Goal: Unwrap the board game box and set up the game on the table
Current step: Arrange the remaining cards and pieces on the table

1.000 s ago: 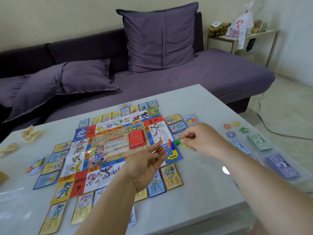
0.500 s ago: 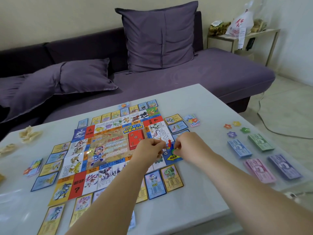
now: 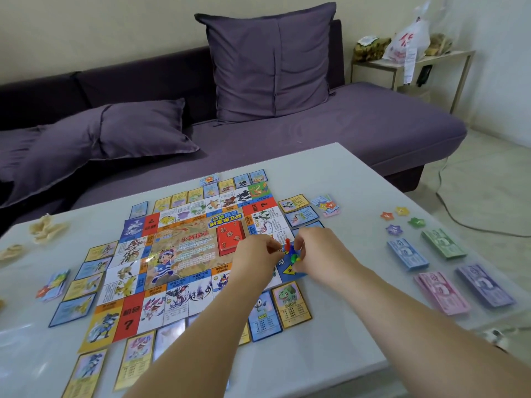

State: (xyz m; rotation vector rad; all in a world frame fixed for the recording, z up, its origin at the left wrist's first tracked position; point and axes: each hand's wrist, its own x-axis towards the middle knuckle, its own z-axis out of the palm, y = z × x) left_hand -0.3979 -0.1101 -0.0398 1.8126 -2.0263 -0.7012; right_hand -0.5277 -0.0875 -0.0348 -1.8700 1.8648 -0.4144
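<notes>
Currently right hand pinches small green plastic pawn over blue corner of colourful paper game board; left hand curled alongside, grip unclear.

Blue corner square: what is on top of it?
A red pawn stands there and the right hand pinches a green pawn; it and the left hand cover the rest.

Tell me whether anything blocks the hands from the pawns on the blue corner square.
Nothing visible does. The right hand pinches the green pawn at the blue corner square; the red pawn stands free between it and the left hand.
</notes>
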